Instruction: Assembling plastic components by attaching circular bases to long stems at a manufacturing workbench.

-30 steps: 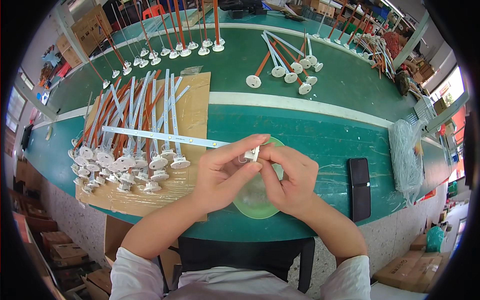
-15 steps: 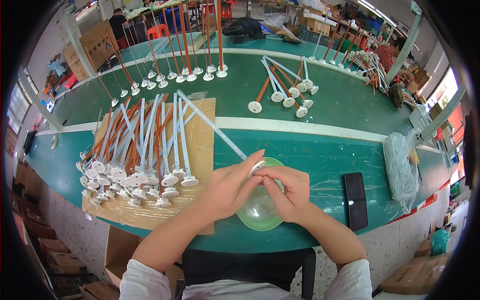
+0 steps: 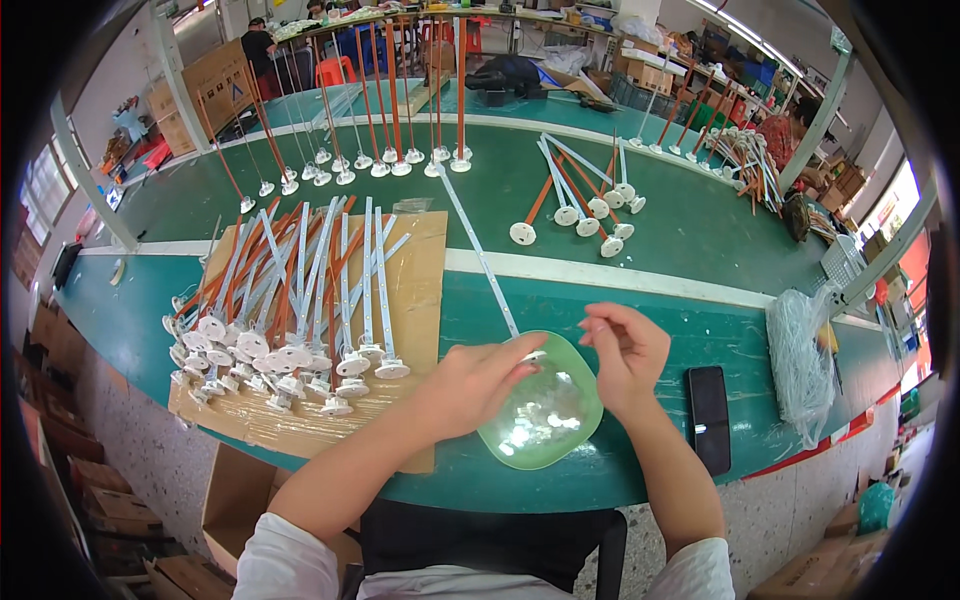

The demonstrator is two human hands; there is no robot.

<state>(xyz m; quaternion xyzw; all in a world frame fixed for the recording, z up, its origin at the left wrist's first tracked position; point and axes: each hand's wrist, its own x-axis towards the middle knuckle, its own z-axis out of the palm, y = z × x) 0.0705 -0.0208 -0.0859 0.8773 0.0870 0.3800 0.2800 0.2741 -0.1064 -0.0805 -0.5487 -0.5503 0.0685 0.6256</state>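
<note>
My left hand (image 3: 478,385) grips the lower end of a slim LED strip (image 3: 482,250), its fingers closed around the white round base (image 3: 536,355), which is mostly covered. The strip slants up and away to the left. Beneath is a light green bowl (image 3: 588,430) with small shiny pieces (image 3: 535,428) inside, too small to tell. My right hand (image 3: 632,362) is raised beside the bowl's right rim, apart from the strip. Its fingers are curled with the tips close together; whatever they may pinch cannot be made out.
Left on cardboard (image 3: 418,430) lies a pile of strips with white bases (image 3: 290,357). A black phone (image 3: 709,420) and a clear plastic bundle (image 3: 803,365) lie to the right. Beyond the white ledge, more strips lie grouped (image 3: 585,220) and orange ones stand upright (image 3: 397,100).
My right hand has parted from the base and moved right. The strip has swung more upright in my left hand, and the bowl shows more. The whole view has shifted slightly.
</note>
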